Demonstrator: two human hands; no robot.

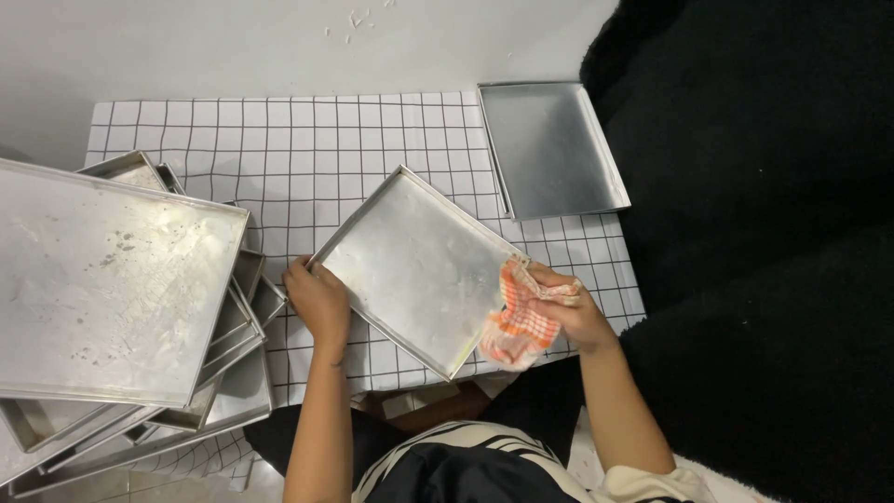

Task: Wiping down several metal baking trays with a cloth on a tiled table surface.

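Head view, looking straight down at a low bench (372, 130) covered in a white cloth with a black grid. At the centre lies a shallow rectangular metal tray (419, 265), turned so its corners point toward 12, 3, 6 and 9 o'clock. It is empty, its dull silver floor showing only faint smears.

The left hand (318, 300) grips the tray's 9 o'clock corner, fingers curled over the rim. The right hand (568, 312), at the 3 o'clock corner, is closed around a bunched orange-and-white checked cloth (517, 321), which is pressed against the tray's edge there.

The tray looks like thin sheet metal: probably light, stiff and somewhat slick, with a raised lip all round that offers the surest grip. The corners or long rims seem the natural holds; the folded edges could be sharp. The cloth is soft and limp and crumples easily in the fist.

At 1 o'clock a second tray (551, 149) of the same kind lies flat and empty, half on the bench and half over a black fuzzy surface (764, 233) that fills the right side. At 9 o'clock a loose stack of trays (121, 289) sits askew; the topmost is large, empty, and marked with dark specks and scuffs. What the lower trays hold cannot be seen.

At 6 o'clock is the person's dark and cream patterned clothing.
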